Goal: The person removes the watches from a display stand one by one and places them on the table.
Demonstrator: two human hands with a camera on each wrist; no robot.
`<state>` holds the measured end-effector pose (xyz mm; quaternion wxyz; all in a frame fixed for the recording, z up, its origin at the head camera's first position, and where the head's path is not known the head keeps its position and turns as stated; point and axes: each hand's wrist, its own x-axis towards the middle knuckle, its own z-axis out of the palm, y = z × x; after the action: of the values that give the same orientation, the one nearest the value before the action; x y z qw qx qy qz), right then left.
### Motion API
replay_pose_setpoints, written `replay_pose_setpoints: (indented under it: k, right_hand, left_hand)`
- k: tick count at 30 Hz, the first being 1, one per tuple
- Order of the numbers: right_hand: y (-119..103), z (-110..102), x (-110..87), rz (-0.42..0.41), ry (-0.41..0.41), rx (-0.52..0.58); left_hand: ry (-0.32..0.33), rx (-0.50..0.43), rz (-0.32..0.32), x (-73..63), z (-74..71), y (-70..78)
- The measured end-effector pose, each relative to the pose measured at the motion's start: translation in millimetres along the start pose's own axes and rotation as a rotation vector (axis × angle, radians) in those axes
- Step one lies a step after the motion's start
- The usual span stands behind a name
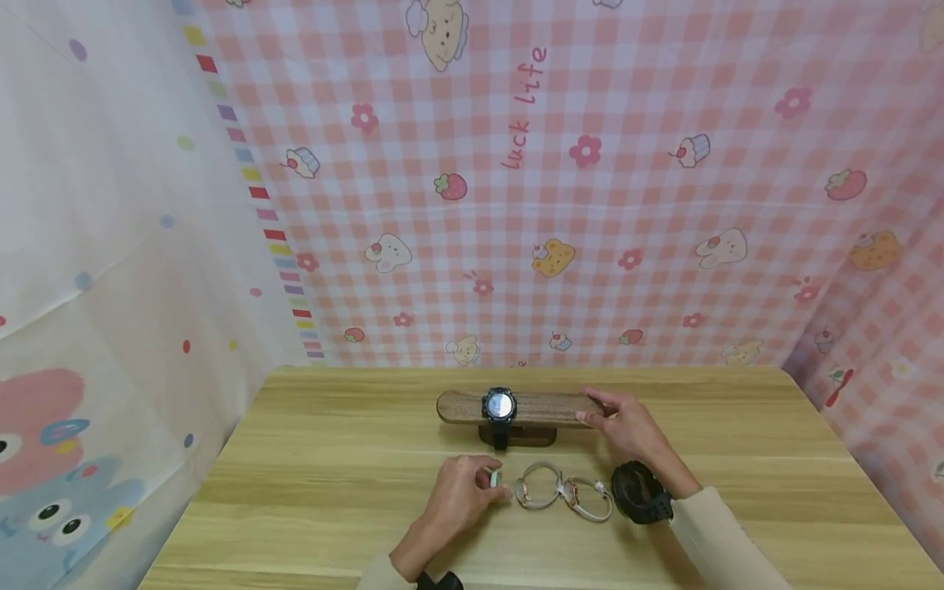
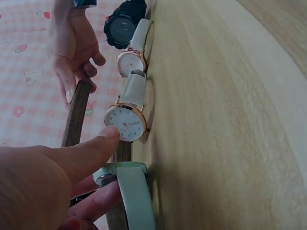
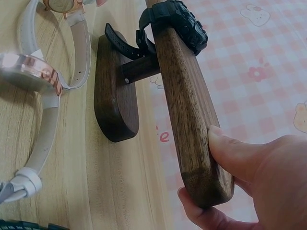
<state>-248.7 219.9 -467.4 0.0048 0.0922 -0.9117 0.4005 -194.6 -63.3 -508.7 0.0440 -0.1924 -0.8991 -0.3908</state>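
Observation:
My right hand [image 1: 627, 424] grips the right end of a dark wooden watch stand [image 1: 553, 407], thumb on one face and fingers on the other. A black watch [image 1: 500, 406] with a round lit face is strapped around the stand's bar, left of its middle. In front of the stand, my left hand [image 1: 459, 493] holds a mint-green watch [image 2: 134, 191] between thumb and fingers, its strap close to the tabletop. Just right of it, a watch with a white strap and rose-gold case [image 2: 125, 122] stands on its side, and a second white-strapped watch [image 1: 587, 498] touches it.
A bulky black watch [image 1: 640, 492] lies at the right end of the row, beside my right forearm. The wooden table [image 1: 332, 492] ends at a pink checked cloth [image 1: 479, 205] behind, with a white patterned cloth [image 1: 147, 270] on the left.

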Motion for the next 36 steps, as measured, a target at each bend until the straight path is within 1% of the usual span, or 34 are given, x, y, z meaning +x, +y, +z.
replay_pose_setpoints:
  k: [5, 8, 11, 15, 22, 25, 28, 31, 36]
  right_hand:
    - [0.1, -1.0, 0.2, -0.001, -0.001, -0.001]
    - [-0.2, -1.6, 0.0, 0.001, -0.005, 0.000]
    - [-0.7, -1.8, -0.2, 0.001, -0.007, 0.001]
    - [-0.7, -1.5, 0.1, 0.001, -0.009, 0.007]
    - [-0.2, -1.5, 0.7, -0.007, -0.010, 0.019]
    - [0.0, -1.6, 0.8, -0.013, -0.009, 0.019]
    - [0.3, -1.4, 1.1, -0.014, -0.011, 0.017]
    - [0.4, -1.2, 1.2, -0.008, -0.010, 0.017]
    - [0.0, -1.5, 1.0, 0.003, -0.015, 0.030]
  left_hand:
    - [0.002, -0.024, 0.009, 0.8, -4.1, 1.9]
    - [0.008, -0.055, 0.020, 2.6, -9.5, 2.8]
    - [0.023, -0.063, 0.040, 5.8, -16.3, 3.2]
    - [0.047, -0.049, 0.056, 10.5, -25.1, 4.8]
    - [0.091, -0.037, 0.006, 22.7, -36.8, 7.7]
    - [0.126, -0.021, 0.010, 29.1, -40.8, 7.8]
    - [0.160, -0.007, 0.024, 35.7, -43.4, 7.4]
    - [0.177, 0.014, 0.027, 42.3, -44.4, 7.1]
    - [0.172, 0.064, 0.011, 52.3, -43.9, 8.1]
